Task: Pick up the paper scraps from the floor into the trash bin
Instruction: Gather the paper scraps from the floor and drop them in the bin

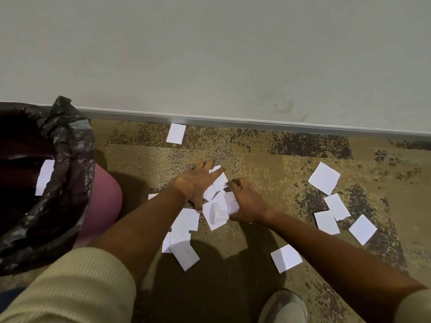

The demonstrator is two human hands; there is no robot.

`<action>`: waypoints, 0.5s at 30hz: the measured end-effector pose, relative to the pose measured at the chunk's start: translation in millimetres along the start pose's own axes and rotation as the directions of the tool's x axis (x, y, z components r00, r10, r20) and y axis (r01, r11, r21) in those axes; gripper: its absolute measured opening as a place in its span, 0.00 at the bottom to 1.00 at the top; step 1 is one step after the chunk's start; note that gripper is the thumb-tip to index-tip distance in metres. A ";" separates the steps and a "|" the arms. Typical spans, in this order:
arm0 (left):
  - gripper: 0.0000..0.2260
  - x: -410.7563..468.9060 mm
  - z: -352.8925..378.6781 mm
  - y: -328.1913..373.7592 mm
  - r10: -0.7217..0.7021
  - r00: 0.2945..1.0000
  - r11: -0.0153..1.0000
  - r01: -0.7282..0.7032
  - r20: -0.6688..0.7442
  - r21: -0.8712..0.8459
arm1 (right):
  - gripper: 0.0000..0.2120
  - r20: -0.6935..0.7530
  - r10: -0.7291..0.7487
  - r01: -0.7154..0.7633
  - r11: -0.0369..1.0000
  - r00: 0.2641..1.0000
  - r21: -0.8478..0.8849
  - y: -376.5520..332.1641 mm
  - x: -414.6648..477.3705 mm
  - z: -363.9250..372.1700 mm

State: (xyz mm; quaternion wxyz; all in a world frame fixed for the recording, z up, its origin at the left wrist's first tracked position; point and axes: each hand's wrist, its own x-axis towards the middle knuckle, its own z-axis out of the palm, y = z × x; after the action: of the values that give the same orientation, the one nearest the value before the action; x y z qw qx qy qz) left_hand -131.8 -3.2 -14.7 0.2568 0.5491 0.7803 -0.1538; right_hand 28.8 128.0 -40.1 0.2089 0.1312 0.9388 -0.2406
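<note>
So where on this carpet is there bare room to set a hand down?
Bare carpet lies along the baseboard, right of the lone scrap, and between the right hand and the right-side cluster. Crowded: the heap at the left hand and the pile beside the left forearm.

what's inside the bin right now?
One white scrap leans on the black liner inside the bin. The rest of the inside is dark, so the bottom and anything lying there can't be seen.
</note>
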 end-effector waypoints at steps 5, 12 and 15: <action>0.44 -1.0 -3.1 -6.2 0.043 0.998 0.999 -0.044 -0.037 -0.024 | 0.43 -0.024 -0.008 0.009 0.999 1.000 0.044 -6.0 -1.6 3.5; 0.64 -0.6 -3.3 -6.2 0.103 0.992 0.991 -0.097 -0.075 0.088 | 0.36 0.004 -0.022 0.021 0.998 1.000 0.065 -13.2 -4.4 0.6; 0.64 1.5 -6.0 0.8 0.130 0.992 0.981 -0.129 0.008 0.143 | 0.27 0.008 -0.055 0.054 0.991 0.998 0.120 -16.6 -6.4 -0.5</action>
State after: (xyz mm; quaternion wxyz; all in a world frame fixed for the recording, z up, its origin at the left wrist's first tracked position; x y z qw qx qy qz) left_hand -132.8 1.4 -10.6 0.2258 0.6158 0.7300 -0.1920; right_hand 28.6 113.2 -30.2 0.1990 0.1163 0.9248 -0.3028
